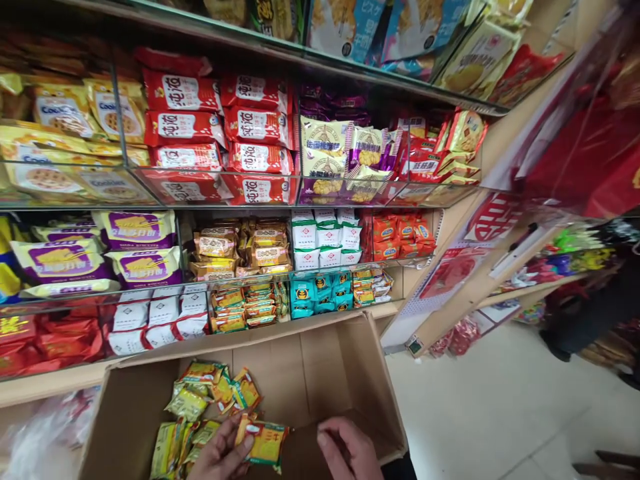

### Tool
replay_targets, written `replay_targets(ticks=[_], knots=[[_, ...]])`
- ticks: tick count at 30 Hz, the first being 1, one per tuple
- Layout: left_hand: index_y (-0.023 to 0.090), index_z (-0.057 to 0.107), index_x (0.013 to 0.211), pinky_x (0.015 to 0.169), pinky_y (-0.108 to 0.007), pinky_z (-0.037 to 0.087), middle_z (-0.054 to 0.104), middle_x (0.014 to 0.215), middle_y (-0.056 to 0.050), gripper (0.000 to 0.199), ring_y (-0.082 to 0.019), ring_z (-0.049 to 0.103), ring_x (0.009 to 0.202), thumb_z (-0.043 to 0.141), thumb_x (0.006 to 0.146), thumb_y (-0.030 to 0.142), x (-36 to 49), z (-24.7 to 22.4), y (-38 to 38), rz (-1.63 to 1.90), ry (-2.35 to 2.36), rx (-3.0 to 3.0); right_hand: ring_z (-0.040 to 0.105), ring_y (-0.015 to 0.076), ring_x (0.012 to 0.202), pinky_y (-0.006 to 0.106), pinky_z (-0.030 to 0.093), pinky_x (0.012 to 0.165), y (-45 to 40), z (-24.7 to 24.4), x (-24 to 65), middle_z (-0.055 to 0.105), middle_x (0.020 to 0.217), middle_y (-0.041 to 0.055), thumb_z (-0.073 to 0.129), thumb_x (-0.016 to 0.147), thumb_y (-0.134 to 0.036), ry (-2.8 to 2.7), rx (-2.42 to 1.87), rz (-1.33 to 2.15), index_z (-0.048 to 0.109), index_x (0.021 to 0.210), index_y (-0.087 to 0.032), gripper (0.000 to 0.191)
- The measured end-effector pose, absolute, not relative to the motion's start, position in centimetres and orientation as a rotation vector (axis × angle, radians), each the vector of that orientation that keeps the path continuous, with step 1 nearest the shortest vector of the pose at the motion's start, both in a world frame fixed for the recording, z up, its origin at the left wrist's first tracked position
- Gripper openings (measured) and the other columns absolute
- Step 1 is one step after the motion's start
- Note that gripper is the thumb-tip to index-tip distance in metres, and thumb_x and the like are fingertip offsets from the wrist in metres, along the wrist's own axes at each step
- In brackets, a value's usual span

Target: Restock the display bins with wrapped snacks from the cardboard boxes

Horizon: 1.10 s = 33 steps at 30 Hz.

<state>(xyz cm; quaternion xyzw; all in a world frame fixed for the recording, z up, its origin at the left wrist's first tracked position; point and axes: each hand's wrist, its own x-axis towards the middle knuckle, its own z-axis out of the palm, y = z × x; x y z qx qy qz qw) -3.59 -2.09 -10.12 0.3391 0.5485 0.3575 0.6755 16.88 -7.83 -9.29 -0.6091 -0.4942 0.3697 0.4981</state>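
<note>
in the head view, the left grip (225,447) pinched a small packet (267,445) over the open box (345,347). the right grip (353,448) was near, just right of the packet, with bent fingers and no packet showing; i could not tell if it was closed. a soft pinch near one end seemed best, so the food inside would not crack. the packet was yellow and shiny, with green and red bits. more packets (187,403) lay past the left grip. snack packs (183,127) stood far past both grips.
</note>
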Motion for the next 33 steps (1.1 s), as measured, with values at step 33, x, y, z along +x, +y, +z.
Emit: replay_targets(ticks=[33], knots=[[0.022,0.056,0.102,0.085,-0.029,0.04,0.061,0.1,-0.003,0.029,-0.018,0.053,0.095,0.045,0.078,0.035,-7.0,-0.9,2.8,0.975,1.353,2.02,0.055,0.0148,0.071,0.026,0.044,0.064,-0.7,-4.1,14.4,0.061,0.084,0.004,0.056,0.072,-0.033,-1.255,-1.206,1.267,0.054,0.097,-0.016,0.03]])
